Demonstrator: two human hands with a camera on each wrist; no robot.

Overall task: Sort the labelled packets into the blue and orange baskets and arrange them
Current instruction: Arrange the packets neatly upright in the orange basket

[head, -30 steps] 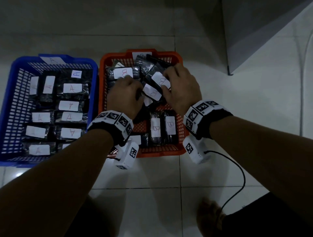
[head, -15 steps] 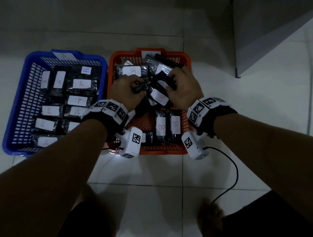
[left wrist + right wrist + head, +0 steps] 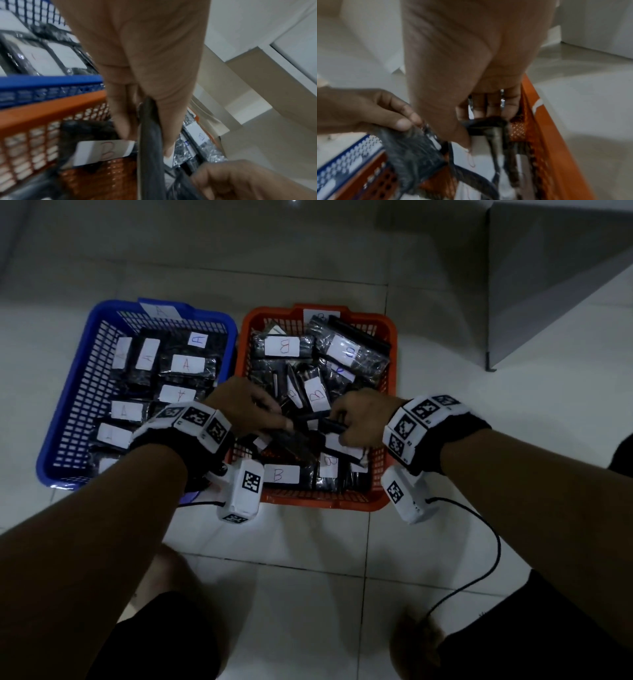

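Both hands have dropped toward the near half of the orange basket (image 3: 388,392) since the earlier frame. Left hand (image 3: 241,409): fingers curled, pinching one dark packet (image 3: 150,142) on edge. Right hand (image 3: 361,419): fingers curled round a small bunch of packets (image 3: 489,125) above the basket floor. Blue basket (image 3: 82,378), just left of the orange one: A-labelled packets (image 3: 186,364) in rows. Advice: seat held packets flat, B labels up, beside the near row.

The head view looks steeply down from above at the tiled floor (image 3: 308,542), taking in both baskets whole. Each wrist view looks along its own palm, very close, down into the orange basket (image 3: 42,113). All three share that basket; both wrist views also catch the blue basket (image 3: 351,152) beside it.
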